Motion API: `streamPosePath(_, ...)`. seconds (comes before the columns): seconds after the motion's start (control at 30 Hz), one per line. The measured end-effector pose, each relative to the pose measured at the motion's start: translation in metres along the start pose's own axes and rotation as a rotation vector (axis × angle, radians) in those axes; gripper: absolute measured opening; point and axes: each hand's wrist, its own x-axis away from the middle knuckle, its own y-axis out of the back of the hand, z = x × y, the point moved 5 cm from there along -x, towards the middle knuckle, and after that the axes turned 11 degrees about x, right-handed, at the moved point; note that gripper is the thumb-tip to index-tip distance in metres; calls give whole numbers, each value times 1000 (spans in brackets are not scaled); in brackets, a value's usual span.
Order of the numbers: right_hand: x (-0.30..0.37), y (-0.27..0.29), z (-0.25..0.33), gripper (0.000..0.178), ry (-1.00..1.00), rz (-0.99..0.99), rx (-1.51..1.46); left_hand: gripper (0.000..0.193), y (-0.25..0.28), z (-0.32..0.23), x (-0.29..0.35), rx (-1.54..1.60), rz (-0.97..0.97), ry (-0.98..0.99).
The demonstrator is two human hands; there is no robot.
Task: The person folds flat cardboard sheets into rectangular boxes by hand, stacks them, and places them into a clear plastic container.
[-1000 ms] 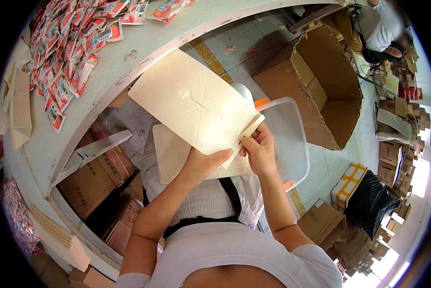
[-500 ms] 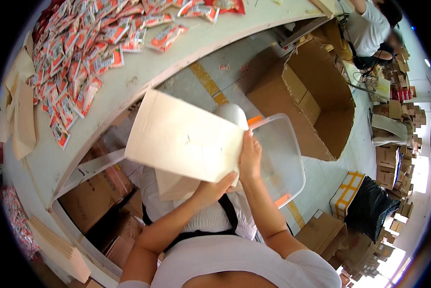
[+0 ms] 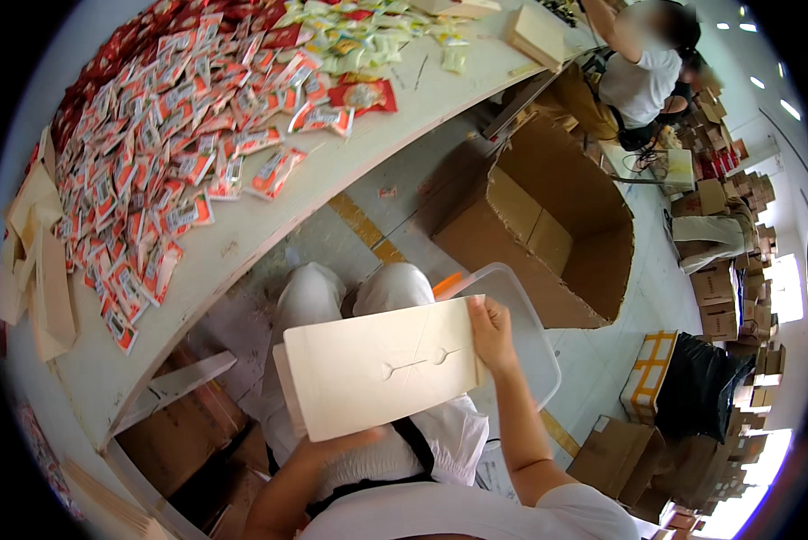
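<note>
A cream paperboard box point(image 3: 368, 360) lies over my lap, its broad face toward me. Curved slits joined by fine lines are cut in that face, and a second layer of board point(image 3: 287, 387) shows along its left side. My right hand point(image 3: 492, 333) is closed round the upper right corner, thumb in front. Along the lower edge, my left hand point(image 3: 341, 447) supports the box, its fingers partly hidden beneath it. Behind the box, a clear plastic bin point(image 3: 543, 360) with an orange handle stands to the right of my knees.
Small red-and-white sachets point(image 3: 179, 153) are heaped on the curved table point(image 3: 269, 225), with yellow-green packets point(image 3: 359, 40) farther back. Folded cream boards point(image 3: 49, 279) sit at its left end. A big open carton point(image 3: 548, 234) stands right of the table; a seated person point(image 3: 642, 85) works beyond.
The box has come down nearer my lap and turned, so its slit face now shows. My left hand has shifted left along its lower edge. The view has tilted up, showing more table.
</note>
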Motion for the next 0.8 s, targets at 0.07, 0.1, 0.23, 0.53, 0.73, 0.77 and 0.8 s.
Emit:
streamPosePath(0.07,-10,17,18,33,67,27,60,35,16,-35,6,523,-133,63)
streamPosePath(0.1,-13,23,17,33,36,79,94,36,21,-45,8,518,-56,80)
streamPosePath(0.23,-9,16,33,28,120,318,299,32,36,-60,6,204,19,304)
streamPosePath(0.53,-22,52,46,32,192,105,-458,22,33,-92,-4,-39,-99,140)
streamPosePath(0.73,36,-7,77,72,550,367,-594,23,13,-120,-28,209,-312,-230)
streamPosePath(0.77,43,-16,81,71,635,313,-386,23,9,-123,-32,237,-309,-240)
streamPosePath(0.8,49,-23,84,70,716,257,-177,23,5,-125,-37,265,-306,-249)
